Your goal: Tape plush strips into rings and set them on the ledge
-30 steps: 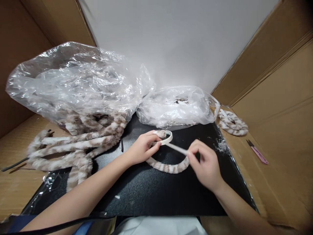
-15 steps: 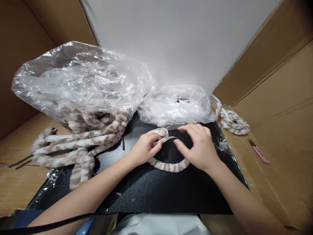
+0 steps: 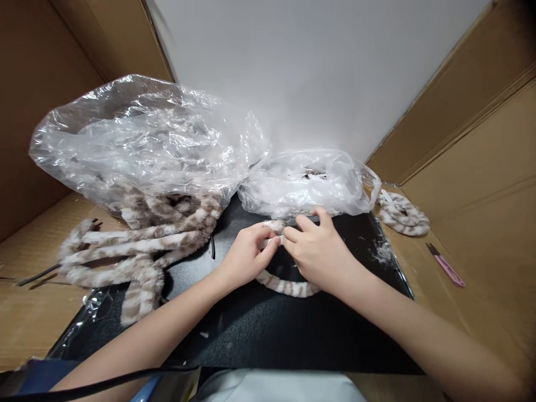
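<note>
On the black tabletop, a furry white-and-brown ring (image 3: 288,287) lies in front of me, its far side partly behind my hands. My left hand (image 3: 250,252) is closed on the far left part of the ring, thumb and fingers pinching it together with a white strip (image 3: 263,243). Close against it, my right hand (image 3: 315,250) has its thumb hidden beneath and its fingertips bent onto the strip, which they mostly cover. The other fingers of that hand are raised and curled.
Furry striped tubes (image 3: 138,245) spill from a large clear plastic bag (image 3: 146,139) at left. Behind my hands lies a smaller plastic bag (image 3: 301,184). At right are coiled furry rings (image 3: 404,216) and pink-handled snips (image 3: 447,268) on cardboard. Cardboard walls (image 3: 481,145) flank the table.
My right hand has moved left, from apart and open to against my left hand at the white strip. The strip's loose end, visible before, is now covered. My left hand keeps its hold.
</note>
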The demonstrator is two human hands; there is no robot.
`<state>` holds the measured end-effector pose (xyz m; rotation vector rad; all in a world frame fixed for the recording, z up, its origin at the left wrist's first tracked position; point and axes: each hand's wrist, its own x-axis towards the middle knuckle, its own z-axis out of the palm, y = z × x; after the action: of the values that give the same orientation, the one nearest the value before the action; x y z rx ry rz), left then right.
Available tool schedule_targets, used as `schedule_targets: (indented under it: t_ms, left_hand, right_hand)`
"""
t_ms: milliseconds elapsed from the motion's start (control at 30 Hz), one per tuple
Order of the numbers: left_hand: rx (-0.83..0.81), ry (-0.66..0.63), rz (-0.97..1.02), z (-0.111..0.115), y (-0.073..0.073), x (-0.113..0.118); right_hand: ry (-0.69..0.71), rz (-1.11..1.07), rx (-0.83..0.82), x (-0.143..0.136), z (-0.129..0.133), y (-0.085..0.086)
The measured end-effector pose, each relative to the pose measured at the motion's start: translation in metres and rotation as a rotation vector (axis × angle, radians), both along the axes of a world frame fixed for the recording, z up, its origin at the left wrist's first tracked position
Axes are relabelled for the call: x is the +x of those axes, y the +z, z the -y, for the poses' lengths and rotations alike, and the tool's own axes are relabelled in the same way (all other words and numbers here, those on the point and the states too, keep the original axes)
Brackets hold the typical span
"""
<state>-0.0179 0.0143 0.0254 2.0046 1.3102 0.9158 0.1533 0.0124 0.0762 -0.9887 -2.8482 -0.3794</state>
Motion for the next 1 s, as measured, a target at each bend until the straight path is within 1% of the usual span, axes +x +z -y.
schedule_targets:
  t_ms: [133, 233, 267, 300, 333, 367, 400, 467, 500, 533, 600, 667, 733, 800, 900, 1000]
  left_hand:
    - [-0.037, 0.001, 0.001, 0.006, 0.006, 0.008]
    - [-0.065, 0.073, 0.023, 0.007, 0.007, 0.01]
    - [-0.073, 0.114, 0.034, 0.007, 0.008, 0.01]
    - [-0.09, 0.127, 0.035, 0.007, 0.008, 0.01]
    - [-0.087, 0.089, 0.035, 0.007, 0.008, 0.01]
    - [-0.069, -0.003, 0.013, 0.008, 0.007, 0.01]
    - [-0.049, -0.074, -0.019, 0.008, 0.006, 0.01]
    - [0.007, -0.102, -0.106, 0.007, 0.001, 0.009]
    - [0.038, -0.102, -0.164, 0.006, -0.002, 0.008]
    - [0.068, -0.103, -0.23, 0.005, -0.005, 0.007]
    - [0.127, -0.108, -0.355, 0.001, -0.011, 0.003]
    - [0.169, -0.095, -0.44, -0.002, -0.015, 0.0]
    - [0.187, -0.071, -0.466, -0.003, -0.015, -0.002]
    - [0.192, -0.066, -0.413, -0.004, -0.012, -0.003]
    - [0.173, -0.114, -0.178, 0.0, -0.004, -0.001]
    - [0.135, -0.192, 0.032, 0.008, 0.004, 0.004]
  right_hand:
    - [0.01, 0.013, 0.066, 0.001, 0.016, 0.0]
    - [0.02, -0.015, 0.058, 0.007, 0.032, 0.003]
    - [0.034, -0.034, 0.047, 0.011, 0.037, 0.006]
    - [0.046, -0.061, 0.037, 0.017, 0.041, 0.011]
    - [0.045, -0.101, 0.033, 0.024, 0.043, 0.017]
    - [0.028, -0.166, 0.042, 0.032, 0.045, 0.023]
    - [-0.019, -0.258, 0.058, 0.041, 0.045, 0.028]
    - [-0.123, -0.487, 0.054, 0.06, 0.042, 0.035]
    - [-0.166, -0.611, 0.028, 0.069, 0.04, 0.035]
    - [-0.187, -0.736, -0.009, 0.077, 0.039, 0.033]
    - [-0.187, -0.938, -0.104, 0.089, 0.036, 0.021]
    - [-0.185, -1.079, -0.17, 0.095, 0.034, 0.004]
    - [-0.184, -1.169, -0.223, 0.095, 0.032, -0.013]
    - [-0.177, -1.255, -0.271, 0.087, 0.029, -0.028]
    - [-0.155, -1.317, -0.38, 0.067, 0.024, -0.047]
    - [-0.175, -1.391, -0.428, 0.046, 0.02, -0.061]
